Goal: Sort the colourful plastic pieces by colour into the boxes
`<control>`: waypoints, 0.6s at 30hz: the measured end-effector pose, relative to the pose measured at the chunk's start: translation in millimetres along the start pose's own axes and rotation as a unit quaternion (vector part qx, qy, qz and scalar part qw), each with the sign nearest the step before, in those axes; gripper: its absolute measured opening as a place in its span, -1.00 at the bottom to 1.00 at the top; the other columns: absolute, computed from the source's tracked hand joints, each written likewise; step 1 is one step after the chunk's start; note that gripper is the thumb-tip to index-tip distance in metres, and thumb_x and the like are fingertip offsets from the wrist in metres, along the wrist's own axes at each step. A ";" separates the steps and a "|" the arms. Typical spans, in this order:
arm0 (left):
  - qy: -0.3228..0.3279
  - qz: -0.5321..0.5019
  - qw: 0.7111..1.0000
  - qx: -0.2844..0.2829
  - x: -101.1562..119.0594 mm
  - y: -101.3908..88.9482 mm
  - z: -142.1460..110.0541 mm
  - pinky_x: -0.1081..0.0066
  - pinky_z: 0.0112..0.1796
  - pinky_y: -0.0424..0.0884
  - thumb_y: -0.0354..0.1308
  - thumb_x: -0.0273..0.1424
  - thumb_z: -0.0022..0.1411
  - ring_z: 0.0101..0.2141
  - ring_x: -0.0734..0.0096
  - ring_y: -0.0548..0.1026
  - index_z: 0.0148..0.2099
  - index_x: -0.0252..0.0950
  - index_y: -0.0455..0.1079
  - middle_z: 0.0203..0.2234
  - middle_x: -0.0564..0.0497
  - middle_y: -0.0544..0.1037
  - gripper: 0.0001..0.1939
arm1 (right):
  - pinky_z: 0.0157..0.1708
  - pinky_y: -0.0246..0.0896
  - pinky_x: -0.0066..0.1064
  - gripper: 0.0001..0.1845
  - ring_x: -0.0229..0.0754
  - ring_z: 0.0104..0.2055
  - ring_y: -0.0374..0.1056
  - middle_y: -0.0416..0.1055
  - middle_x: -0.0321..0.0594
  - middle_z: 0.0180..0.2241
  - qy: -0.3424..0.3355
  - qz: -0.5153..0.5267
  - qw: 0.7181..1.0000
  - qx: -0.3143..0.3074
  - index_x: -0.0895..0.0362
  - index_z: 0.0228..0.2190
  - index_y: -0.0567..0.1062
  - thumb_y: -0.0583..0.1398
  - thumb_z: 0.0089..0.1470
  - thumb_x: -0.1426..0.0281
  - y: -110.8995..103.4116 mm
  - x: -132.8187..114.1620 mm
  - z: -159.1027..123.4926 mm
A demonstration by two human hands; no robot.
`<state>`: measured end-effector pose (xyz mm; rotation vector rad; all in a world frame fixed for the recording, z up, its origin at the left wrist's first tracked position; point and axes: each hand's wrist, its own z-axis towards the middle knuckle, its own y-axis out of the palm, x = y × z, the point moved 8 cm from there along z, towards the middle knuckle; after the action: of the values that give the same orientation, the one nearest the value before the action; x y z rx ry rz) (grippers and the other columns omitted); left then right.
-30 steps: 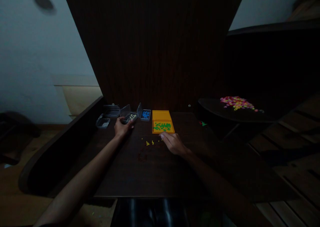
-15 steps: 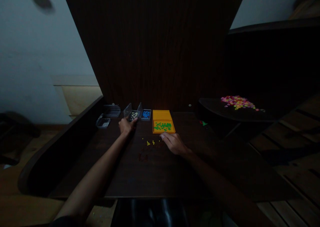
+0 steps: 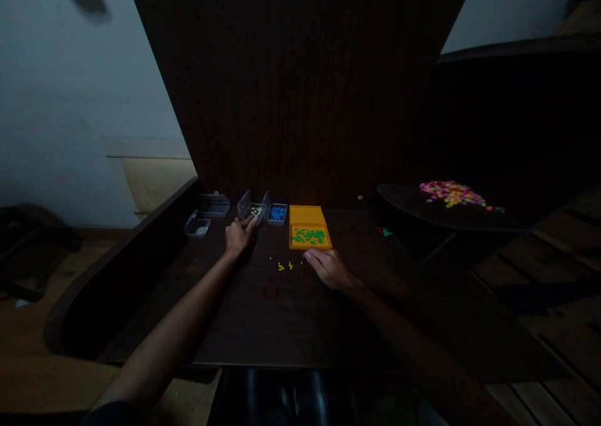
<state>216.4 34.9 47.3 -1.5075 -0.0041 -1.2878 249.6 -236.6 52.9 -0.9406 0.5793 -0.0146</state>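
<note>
My left hand (image 3: 238, 233) is at the front edge of a small clear plastic box (image 3: 245, 208) with off-white pieces (image 3: 255, 213) in it; its lid stands up. Thumb and forefinger are apart, at or touching the box front. My right hand (image 3: 330, 268) is closed in a pinch just in front of an open yellow box (image 3: 310, 247) that holds green pieces (image 3: 308, 235). What its fingertips hold, if anything, is too small to make out. Small yellow pieces (image 3: 281, 267) lie on the table left of this hand. Dark reddish bits (image 3: 271, 291) lie nearer me.
A clear box with blue pieces (image 3: 277, 213) stands between the two boxes. Two more clear boxes, one at the back (image 3: 215, 207) and one nearer (image 3: 198, 227), sit at left. A pile of colourful pieces (image 3: 453, 193) lies on the right-hand shelf (image 3: 408, 203). A tall dark panel (image 3: 300, 94) closes the back.
The box of off-white pieces has gone back and right, up beside the blue one, under my left hand. That hand has since eased slightly off it. My right hand has stayed nearly still.
</note>
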 end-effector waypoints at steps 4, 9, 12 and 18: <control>0.059 -0.002 0.998 0.000 1.2 -14.8 -17.9 0.15 0.11 0.25 0.11 -0.15 0.22 0.11 -0.07 0.39 0.07 -0.31 0.44 0.12 -0.28 0.41 -0.53 | -0.41 0.20 -0.43 -0.58 -0.25 -0.47 0.38 0.45 -0.25 -0.51 -0.007 -0.009 1.000 -0.003 0.09 -0.45 0.43 -0.08 0.32 0.24 0.5 -1.2 0.1; 0.195 0.067 0.976 0.064 0.8 -55.9 -37.4 0.12 0.07 0.30 0.07 -0.24 0.21 0.06 0.00 0.40 0.18 -0.31 0.27 0.12 -0.23 0.37 -0.48 | -0.39 0.21 -0.41 -0.61 -0.20 -0.44 0.42 0.49 -0.22 -0.48 -0.010 -0.004 1.000 0.000 0.10 -0.44 0.46 -0.05 0.31 0.28 -0.4 -1.9 0.3; 0.182 0.152 0.967 0.091 -17.4 -77.2 -36.5 0.10 0.01 0.34 0.02 -0.23 0.22 0.04 -0.07 0.38 0.19 -0.38 0.22 0.10 -0.31 0.33 -0.46 | -0.38 0.24 -0.41 -0.62 -0.18 -0.41 0.44 0.51 -0.22 -0.46 0.001 0.000 1.000 0.009 0.09 -0.43 0.48 -0.03 0.30 0.29 -1.1 1.3 -0.2; 0.112 0.287 0.947 0.094 -48.2 -87.7 -27.2 -0.02 -0.10 0.36 -0.06 -0.23 0.22 -0.05 -0.20 0.38 -0.04 -0.40 0.38 -0.07 -0.40 0.41 -0.59 | -0.29 0.29 -0.42 -0.65 -0.18 -0.34 0.47 0.55 -0.23 -0.38 0.038 0.047 0.997 0.038 0.08 -0.41 0.52 0.00 0.27 0.30 -2.3 12.2 -0.7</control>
<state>125.5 79.5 69.7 -1.0777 0.4204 -0.9417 260.2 -241.6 48.7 -0.8401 0.6878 0.0124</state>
